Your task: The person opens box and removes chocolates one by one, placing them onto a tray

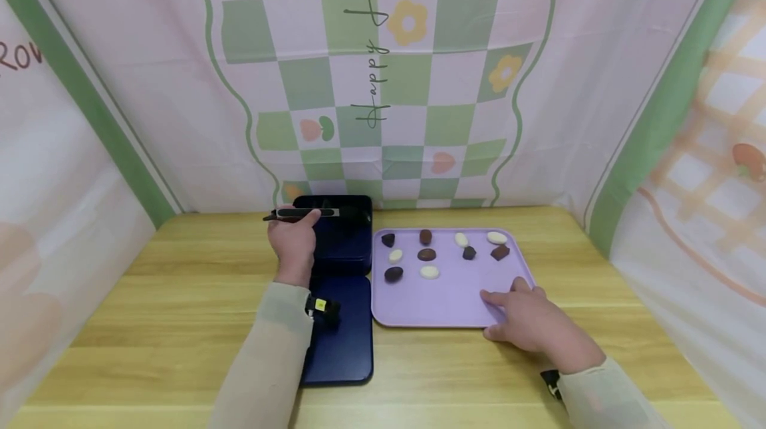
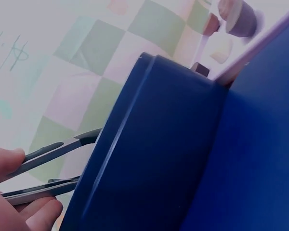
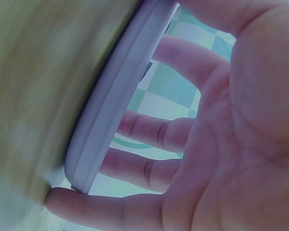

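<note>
My left hand (image 1: 291, 243) holds a pair of black and grey tongs (image 1: 308, 213) over the dark blue open box (image 1: 342, 263). In the left wrist view, the tong arms (image 2: 50, 153) stand apart, and their tips are hidden behind the box wall (image 2: 149, 144). Whether anything lies between the tips cannot be seen. At the near right corner of the lilac tray (image 1: 431, 306), my right hand (image 1: 532, 319) touches the rim with spread fingers. Toward the tray's far side lie several small chocolate-like pieces, among them a white oval (image 1: 429, 272) and a dark one (image 1: 393, 274).
A flat dark blue lid or panel (image 1: 353, 349) lies in front of the box, left of the tray. All stand on a wooden table (image 1: 161, 322). A checked cloth (image 1: 407, 76) hangs right behind the box and tray, with more cloth at both sides.
</note>
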`<control>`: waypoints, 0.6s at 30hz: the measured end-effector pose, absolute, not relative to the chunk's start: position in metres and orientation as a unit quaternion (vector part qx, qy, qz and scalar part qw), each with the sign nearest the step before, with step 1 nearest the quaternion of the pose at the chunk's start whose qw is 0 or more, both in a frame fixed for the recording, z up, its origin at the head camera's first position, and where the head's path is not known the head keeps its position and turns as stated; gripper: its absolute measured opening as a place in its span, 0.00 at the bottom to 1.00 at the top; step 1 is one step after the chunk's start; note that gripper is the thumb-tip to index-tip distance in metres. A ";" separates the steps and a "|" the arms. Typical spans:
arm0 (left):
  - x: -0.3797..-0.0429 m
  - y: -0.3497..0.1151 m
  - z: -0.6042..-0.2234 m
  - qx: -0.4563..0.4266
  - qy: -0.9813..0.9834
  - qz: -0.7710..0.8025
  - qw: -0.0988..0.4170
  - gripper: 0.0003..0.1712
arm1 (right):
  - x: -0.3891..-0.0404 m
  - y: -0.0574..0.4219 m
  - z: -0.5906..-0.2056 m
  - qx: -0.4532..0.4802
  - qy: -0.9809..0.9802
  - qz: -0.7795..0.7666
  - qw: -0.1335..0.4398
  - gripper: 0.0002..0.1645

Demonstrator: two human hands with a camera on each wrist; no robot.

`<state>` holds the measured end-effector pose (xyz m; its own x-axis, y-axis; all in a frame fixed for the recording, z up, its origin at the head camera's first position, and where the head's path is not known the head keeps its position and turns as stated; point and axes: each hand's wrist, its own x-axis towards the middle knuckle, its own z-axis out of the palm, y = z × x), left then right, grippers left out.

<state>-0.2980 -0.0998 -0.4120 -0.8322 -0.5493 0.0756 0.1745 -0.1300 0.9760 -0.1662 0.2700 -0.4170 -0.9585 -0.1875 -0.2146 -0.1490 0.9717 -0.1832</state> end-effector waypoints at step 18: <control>-0.302 -0.129 -0.400 0.224 -0.461 -0.836 0.197 0.23 | -0.167 0.271 -0.416 -0.093 0.986 -0.076 0.114 0.44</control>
<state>-0.3017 -0.1293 -0.4001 -0.8220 -0.5359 -0.1924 0.1230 -0.4971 0.8590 -0.1669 0.2705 -0.4163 -0.9568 -0.2000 -0.2112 -0.1651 0.9712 -0.1715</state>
